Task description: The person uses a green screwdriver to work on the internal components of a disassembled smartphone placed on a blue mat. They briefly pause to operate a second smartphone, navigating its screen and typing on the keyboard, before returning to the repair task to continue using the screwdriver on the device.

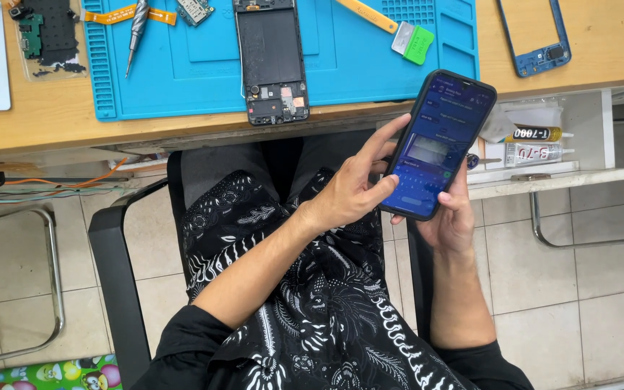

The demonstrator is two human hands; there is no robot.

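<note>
Head view: both hands grip 1 lit smartphone [440, 143], left hand [352, 189] thumbing, right hand [451, 215] cradling beneath.

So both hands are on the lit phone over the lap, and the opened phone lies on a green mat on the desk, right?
Not quite: the head view shows the mat is blue, not green. The rest holds: left hand and right hand hold the lit phone, and the opened phone lies on the mat.
</note>
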